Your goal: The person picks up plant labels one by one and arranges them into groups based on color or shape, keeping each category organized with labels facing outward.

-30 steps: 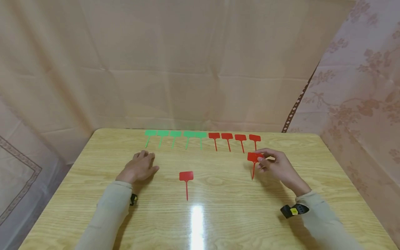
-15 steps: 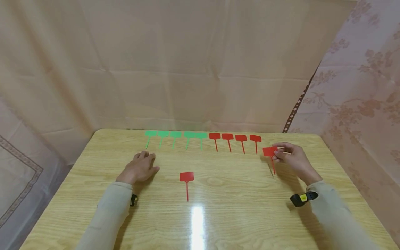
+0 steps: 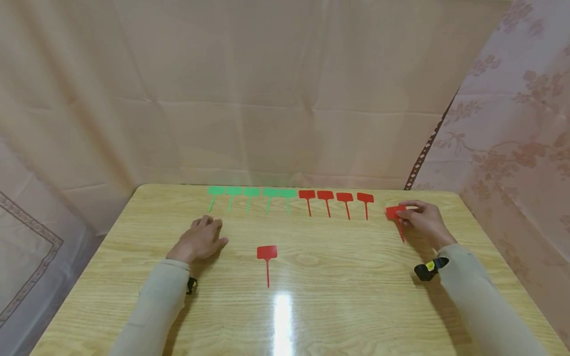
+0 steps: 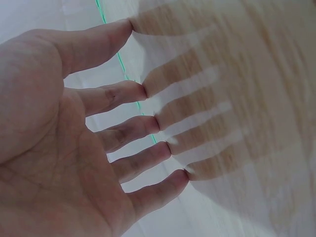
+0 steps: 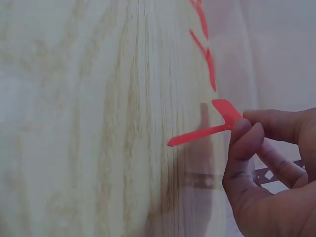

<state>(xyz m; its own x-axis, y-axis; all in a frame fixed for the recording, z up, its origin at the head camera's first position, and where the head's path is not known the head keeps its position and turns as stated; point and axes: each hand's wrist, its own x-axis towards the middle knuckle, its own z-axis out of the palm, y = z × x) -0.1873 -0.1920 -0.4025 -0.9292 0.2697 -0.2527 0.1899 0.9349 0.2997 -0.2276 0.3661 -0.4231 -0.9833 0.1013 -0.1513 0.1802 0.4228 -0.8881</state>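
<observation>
My right hand [image 3: 425, 222] pinches a red plant label [image 3: 395, 212] by its flat head, between thumb and fingers. In the right wrist view its stem [image 5: 197, 135] points away from the hand, over the wood with a shadow below. To its left lies a row of red plant labels [image 3: 345, 197], which carries on leftward as several green plant labels [image 3: 252, 192]. My left hand [image 3: 199, 238] rests on the table with fingers spread, holding nothing; its fingertips [image 4: 178, 178] touch the wood in the left wrist view. Another red plant label [image 3: 267, 252] lies alone at the middle, stem toward me.
The wooden table [image 3: 320, 301] has a rounded far right corner near my right hand. A beige curtain [image 3: 267, 99] hangs behind the far edge, and a flowered cloth [image 3: 525, 148] hangs at the right.
My right hand has carried the pinched red plant label rightward and farther away, past the right end of the red row. My left hand has stayed in place.
</observation>
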